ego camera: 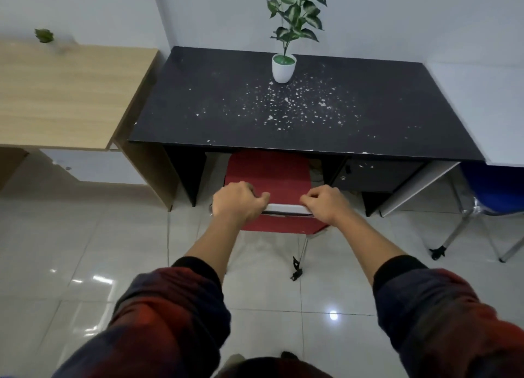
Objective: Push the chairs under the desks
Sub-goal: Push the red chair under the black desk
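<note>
1. A person stood facing a black worktop (283,117) set against a pale wall, looking down along both outstretched arms in dark red checked sleeves (158,315).
2. A red chair (266,173) stood at the worktop's front edge, left of centre, its seat partly under the worktop in the knee space and its backrest towards the person.
3. The left hand (236,202) gripped the top of the backrest at its left end, fingers (259,197) curled over the rim.
4. The right hand (323,203) gripped the same rim at its right end, fingers likewise curled round it.
5. One metal chair leg (302,250) showed on the glossy tiled floor (85,264) behind the seat.
6. A small white pot holding a green leafy plant (283,66) stood near the worktop's back edge; pale flecks were scattered across the surface in front of it.
7. A light wooden worktop (62,94) adjoined the left side.
8. A blue chair (499,190) stood just beyond the black worktop's right front corner.
</note>
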The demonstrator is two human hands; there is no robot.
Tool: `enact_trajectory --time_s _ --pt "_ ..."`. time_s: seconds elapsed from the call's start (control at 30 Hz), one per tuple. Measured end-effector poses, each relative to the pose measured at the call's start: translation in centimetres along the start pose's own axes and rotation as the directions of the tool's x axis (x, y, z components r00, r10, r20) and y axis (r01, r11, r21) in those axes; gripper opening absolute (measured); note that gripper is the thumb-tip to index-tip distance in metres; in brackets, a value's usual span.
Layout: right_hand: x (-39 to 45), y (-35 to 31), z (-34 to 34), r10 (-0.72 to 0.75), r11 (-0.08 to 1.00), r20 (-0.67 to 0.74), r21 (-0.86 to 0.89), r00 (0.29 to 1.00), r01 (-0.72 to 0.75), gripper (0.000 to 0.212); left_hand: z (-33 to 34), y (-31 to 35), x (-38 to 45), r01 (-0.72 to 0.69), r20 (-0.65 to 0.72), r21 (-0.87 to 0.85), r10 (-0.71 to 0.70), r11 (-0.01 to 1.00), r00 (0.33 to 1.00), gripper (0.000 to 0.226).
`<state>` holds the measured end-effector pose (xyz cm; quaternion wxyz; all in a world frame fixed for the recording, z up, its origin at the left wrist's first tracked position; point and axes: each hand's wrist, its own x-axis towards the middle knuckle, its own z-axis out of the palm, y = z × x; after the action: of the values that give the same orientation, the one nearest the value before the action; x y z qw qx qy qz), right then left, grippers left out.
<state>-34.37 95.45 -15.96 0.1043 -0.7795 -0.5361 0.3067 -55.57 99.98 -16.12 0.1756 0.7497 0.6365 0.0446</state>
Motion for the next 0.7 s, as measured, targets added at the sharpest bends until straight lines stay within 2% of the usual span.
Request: enact_trajectory --time_s 0.13,0.27,0.43,0.57,0.7 --pt "1.2 -1.9 0.3 0.053 0.996 -0.056 -0.072 0.997 -0.057 0.037 -1.1 -1.2 2.4 -0.080 0.009 -0.016 0.080 0.997 0.997 0.038" --pt "1.7 -6.0 2.6 0.077 0.996 -0.066 -0.045 0.995 -0.080 0.039 -2.9 -5.5 5.2 -0.128 0.040 -0.029 0.129 0.991 0.991 0.035" --pt "2.9 -8.6 4.3 0.090 0.996 -0.055 -0.015 0.994 -0.091 0.043 -4.2 -8.3 7.5 -0.138 0.058 -0.022 0.139 0.990 0.989 0.031" --pt "2.8 -8.3 4.1 0.073 0.997 -0.065 0.042 0.995 -0.070 0.033 -3.8 -8.4 7.9 -0.126 0.063 0.003 0.126 0.992 0.990 0.031" --pt "3.2 -8.1 3.1 0.046 0.998 -0.039 0.054 0.998 -0.044 0.036 -3.5 -8.0 8.2 -0.121 0.075 -0.012 0.122 0.993 0.990 0.030"
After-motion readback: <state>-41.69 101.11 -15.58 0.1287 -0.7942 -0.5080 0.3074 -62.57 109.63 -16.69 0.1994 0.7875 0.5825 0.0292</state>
